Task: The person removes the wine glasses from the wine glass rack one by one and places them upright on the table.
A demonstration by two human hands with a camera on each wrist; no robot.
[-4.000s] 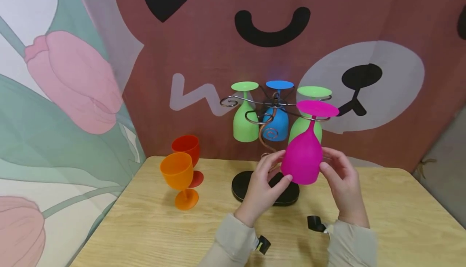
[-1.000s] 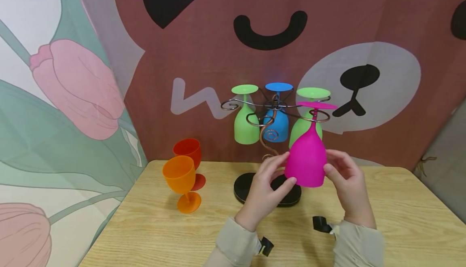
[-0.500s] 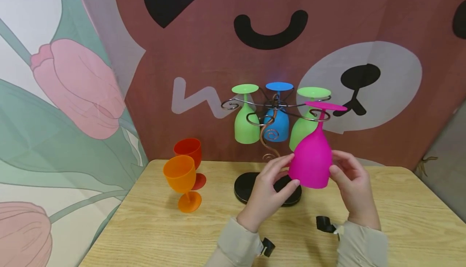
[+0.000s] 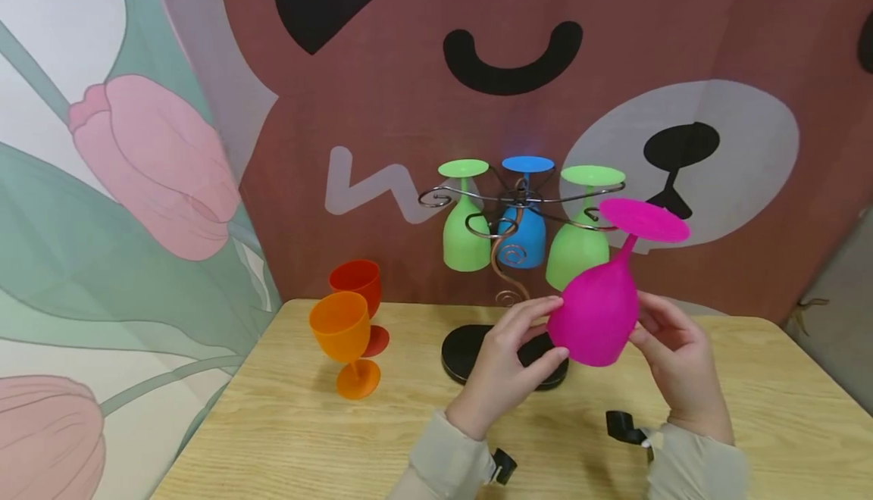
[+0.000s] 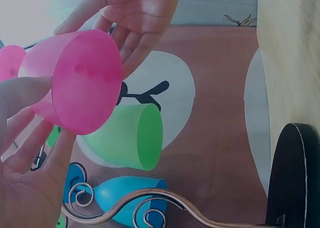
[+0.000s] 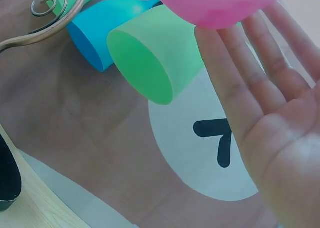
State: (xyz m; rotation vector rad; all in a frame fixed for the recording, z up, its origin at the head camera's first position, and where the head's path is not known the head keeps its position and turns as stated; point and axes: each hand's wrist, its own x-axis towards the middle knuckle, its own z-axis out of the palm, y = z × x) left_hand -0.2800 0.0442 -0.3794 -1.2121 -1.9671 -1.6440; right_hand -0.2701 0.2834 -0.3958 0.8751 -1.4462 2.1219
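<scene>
Goblet in magenta (image 4: 593, 318), mouth down and tilted, is held in the air above the tabletop (image 4: 273, 439), its foot leaning toward one o'clock. At eight o'clock of its bowl, the left hand (image 4: 508, 360) pinches the side near the rim between thumb and fingers. At four o'clock, the right hand (image 4: 682, 364) grips the opposite side, thumb in front and fingers reaching behind; seen from the right wrist, those fingers lie fairly straight.

Toward ten o'clock from this goblet is a wire rack (image 4: 521, 198) with curled arms and an oval black base (image 4: 464, 354). One arm ends just beside the magenta foot; whether they touch I cannot tell. Three goblets hang mouth down from the rack by their feet: a light green goblet (image 4: 467, 239) at eight o'clock of its hub, a blue goblet (image 4: 525, 246) at six, and a second green goblet (image 4: 578, 257) at four, partly hidden by the magenta bowl.

At nine o'clock of the base, well apart from it, an orange goblet (image 4: 341, 329) stands upright, with a red goblet (image 4: 361, 288) upright just behind it at one o'clock.
</scene>
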